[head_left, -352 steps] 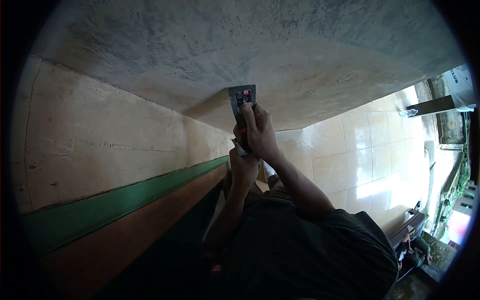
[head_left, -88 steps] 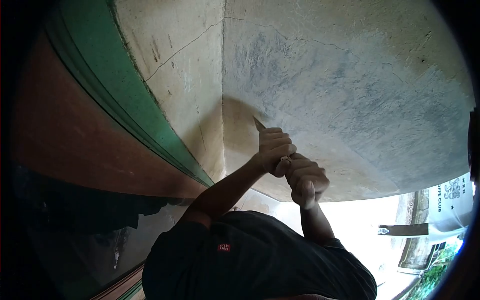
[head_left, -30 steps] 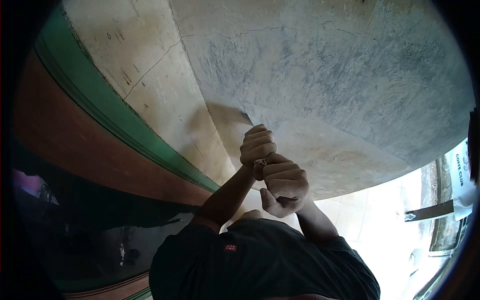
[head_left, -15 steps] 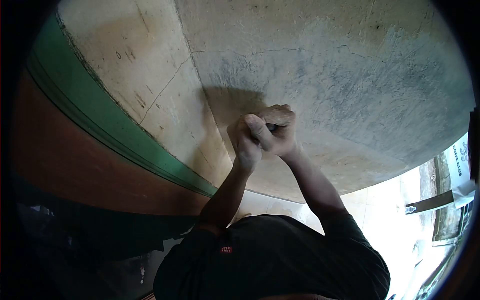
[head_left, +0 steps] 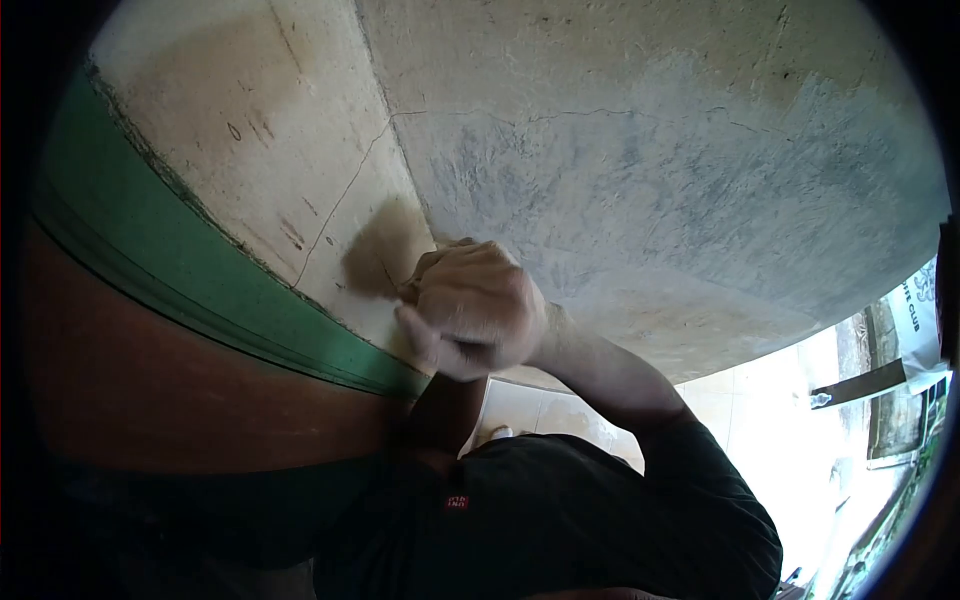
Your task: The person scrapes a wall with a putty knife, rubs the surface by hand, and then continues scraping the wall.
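My right hand [head_left: 478, 305] is closed in a fist near the corner where two plastered wall faces meet. What its fingers wrap round is hidden. My left forearm [head_left: 445, 412] rises from below to the same spot, and my left hand is almost wholly covered by the right one, so its fingers cannot be made out. Around the hands are the cracked, stained left wall face [head_left: 250, 130] and the wider, rough grey wall face [head_left: 650, 190]. A shadow falls on the left face beside the fist.
A green band [head_left: 200, 260] and a reddish-brown surface [head_left: 190, 380] curve along the left. Pale floor tiles [head_left: 540, 405] show below the wall. At the right are a bright area and a white printed sheet [head_left: 915, 315].
My hands have moved left and down, nearer the camera. My right hand now covers my left, which showed beside it before. The view has shifted slightly.
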Demonstrator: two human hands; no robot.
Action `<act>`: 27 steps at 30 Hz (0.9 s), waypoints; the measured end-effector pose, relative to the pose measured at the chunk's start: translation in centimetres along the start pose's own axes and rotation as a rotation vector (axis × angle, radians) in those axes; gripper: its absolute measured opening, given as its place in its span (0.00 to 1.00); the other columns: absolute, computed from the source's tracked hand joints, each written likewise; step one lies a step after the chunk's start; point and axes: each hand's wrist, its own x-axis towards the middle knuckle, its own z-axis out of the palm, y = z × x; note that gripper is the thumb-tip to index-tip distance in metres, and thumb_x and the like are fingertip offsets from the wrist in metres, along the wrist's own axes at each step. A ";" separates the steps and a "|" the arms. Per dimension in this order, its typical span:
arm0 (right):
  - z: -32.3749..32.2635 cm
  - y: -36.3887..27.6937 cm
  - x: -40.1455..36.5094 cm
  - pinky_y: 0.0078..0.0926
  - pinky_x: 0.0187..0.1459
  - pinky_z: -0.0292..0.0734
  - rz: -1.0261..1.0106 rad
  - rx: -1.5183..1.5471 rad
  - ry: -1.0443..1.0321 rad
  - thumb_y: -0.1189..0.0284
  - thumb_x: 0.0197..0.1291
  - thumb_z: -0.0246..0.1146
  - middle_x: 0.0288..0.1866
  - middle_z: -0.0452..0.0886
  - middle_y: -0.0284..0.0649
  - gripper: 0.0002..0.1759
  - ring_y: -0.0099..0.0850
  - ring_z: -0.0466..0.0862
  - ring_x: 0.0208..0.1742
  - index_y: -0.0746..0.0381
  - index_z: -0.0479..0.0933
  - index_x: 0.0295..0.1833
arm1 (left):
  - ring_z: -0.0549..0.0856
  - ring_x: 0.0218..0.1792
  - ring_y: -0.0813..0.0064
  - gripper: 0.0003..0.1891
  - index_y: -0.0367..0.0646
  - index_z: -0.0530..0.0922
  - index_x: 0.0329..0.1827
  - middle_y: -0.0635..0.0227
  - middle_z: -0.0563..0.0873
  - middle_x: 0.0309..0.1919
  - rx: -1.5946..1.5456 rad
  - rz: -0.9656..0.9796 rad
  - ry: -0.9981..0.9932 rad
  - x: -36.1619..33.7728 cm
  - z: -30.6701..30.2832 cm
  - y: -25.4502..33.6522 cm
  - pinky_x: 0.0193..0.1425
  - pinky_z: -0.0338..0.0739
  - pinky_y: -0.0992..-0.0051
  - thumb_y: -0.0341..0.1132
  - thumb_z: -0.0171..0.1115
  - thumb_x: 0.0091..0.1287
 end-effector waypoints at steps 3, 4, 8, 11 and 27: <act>0.5 -0.2 1.0 0.24 0.14 0.62 -0.051 -0.055 -0.031 0.81 0.56 0.60 0.10 0.65 0.32 0.20 0.25 0.69 0.10 0.60 0.64 0.15 | 0.78 0.22 0.70 0.15 0.41 0.71 0.31 0.64 0.78 0.21 -0.037 0.011 -0.004 -1.1 -1.4 -0.2 0.26 0.72 0.72 0.40 0.44 0.71; 0.4 0.2 0.3 0.24 0.14 0.62 -0.057 -0.060 -0.031 0.81 0.56 0.60 0.10 0.65 0.32 0.20 0.25 0.69 0.10 0.60 0.64 0.15 | 0.78 0.22 0.70 0.15 0.41 0.71 0.31 0.64 0.78 0.21 -0.053 0.020 -0.005 -1.1 1.0 -0.6 0.26 0.72 0.72 0.40 0.44 0.71; 0.8 3.0 -3.6 0.27 0.16 0.68 0.240 -0.142 0.024 0.81 0.56 0.59 0.11 0.67 0.32 0.18 0.26 0.72 0.12 0.59 0.64 0.16 | 0.79 0.21 0.69 0.15 0.41 0.71 0.30 0.64 0.78 0.21 -0.091 0.038 0.012 -2.0 4.3 -1.4 0.25 0.72 0.71 0.41 0.44 0.71; 0.6 0.9 -0.3 0.23 0.15 0.67 0.102 -0.103 -0.038 0.83 0.55 0.59 0.11 0.68 0.33 0.17 0.26 0.72 0.12 0.61 0.66 0.16 | 0.79 0.21 0.69 0.15 0.42 0.71 0.30 0.64 0.78 0.20 -0.110 0.028 0.014 -3.3 0.8 -2.2 0.24 0.72 0.71 0.41 0.44 0.71; -3.5 -4.9 -17.7 0.27 0.44 0.73 0.700 0.105 0.336 0.79 0.64 0.55 0.41 0.78 0.43 0.05 0.27 0.78 0.43 0.68 0.71 0.44 | 0.76 0.12 0.68 0.15 0.43 0.72 0.18 0.65 0.74 0.13 -0.304 -0.088 -0.306 -7.4 1.4 0.7 0.18 0.70 0.69 0.36 0.50 0.64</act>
